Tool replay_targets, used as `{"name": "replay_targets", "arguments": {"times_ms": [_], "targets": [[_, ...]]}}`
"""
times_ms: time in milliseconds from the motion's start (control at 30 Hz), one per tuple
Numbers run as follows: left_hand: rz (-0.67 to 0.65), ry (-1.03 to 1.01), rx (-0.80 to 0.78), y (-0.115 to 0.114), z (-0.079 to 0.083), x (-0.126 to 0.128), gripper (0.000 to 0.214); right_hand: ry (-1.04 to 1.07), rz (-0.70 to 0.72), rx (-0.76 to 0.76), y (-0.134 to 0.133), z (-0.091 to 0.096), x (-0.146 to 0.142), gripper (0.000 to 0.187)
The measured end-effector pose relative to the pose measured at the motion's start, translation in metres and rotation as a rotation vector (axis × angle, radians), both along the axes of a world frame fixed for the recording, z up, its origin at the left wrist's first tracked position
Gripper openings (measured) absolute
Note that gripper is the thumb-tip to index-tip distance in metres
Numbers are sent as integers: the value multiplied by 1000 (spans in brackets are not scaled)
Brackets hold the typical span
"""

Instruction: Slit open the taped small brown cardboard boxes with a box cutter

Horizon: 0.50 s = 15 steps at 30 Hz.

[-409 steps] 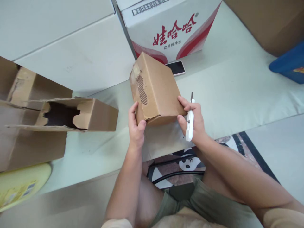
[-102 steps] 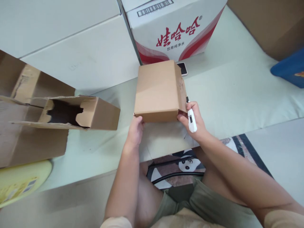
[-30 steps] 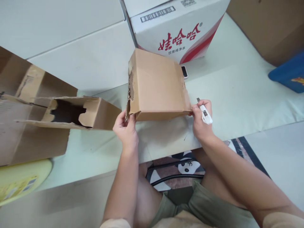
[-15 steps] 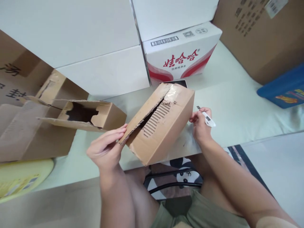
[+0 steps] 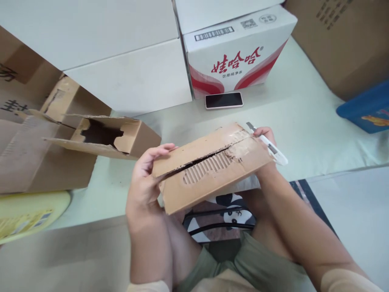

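A small brown cardboard box (image 5: 209, 170) is held up off the table between both hands, its torn top seam facing me with bare corrugation and peeled tape showing. My left hand (image 5: 146, 178) grips the box's left end, fingers wrapped over the upper flap. My right hand (image 5: 266, 136) is at the box's right end and holds a white utility knife (image 5: 269, 144), its blade tip pointing up-left by the box's top corner.
A phone (image 5: 224, 100) lies face up behind the box, before a white and red printed carton (image 5: 237, 52). A torn open brown box (image 5: 106, 136) sits at left beside larger cardboard. A blue bin (image 5: 364, 109) stands right. A yellow item (image 5: 27, 215) lies lower left.
The box has been tipped over and lifted toward me, so its torn seam now faces up. My left hand has moved from the flap edge to grip the left end. The phone is uncovered.
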<state>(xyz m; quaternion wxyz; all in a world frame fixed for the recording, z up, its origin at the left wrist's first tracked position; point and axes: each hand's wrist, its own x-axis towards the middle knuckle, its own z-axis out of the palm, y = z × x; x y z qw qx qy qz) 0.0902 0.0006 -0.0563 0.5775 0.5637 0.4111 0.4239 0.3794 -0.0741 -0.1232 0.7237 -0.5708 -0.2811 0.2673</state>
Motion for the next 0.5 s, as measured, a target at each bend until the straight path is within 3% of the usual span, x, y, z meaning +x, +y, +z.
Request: {"name": "replay_targets", "arguments": {"times_ms": [133, 267, 400, 500], "targets": [[-116, 162, 107, 7, -7, 12, 37, -37, -121, 194, -5, 23, 18, 33], [-185, 226, 185, 12, -12, 18, 27, -127, -63, 318, -24, 69, 21, 29], [-128, 255, 169, 9, -13, 21, 24, -163, 28, 291, -40, 104, 2, 20], [-100, 254, 139, 7, -13, 21, 27, -130, 111, 258, -44, 111, -11, 26]]}}
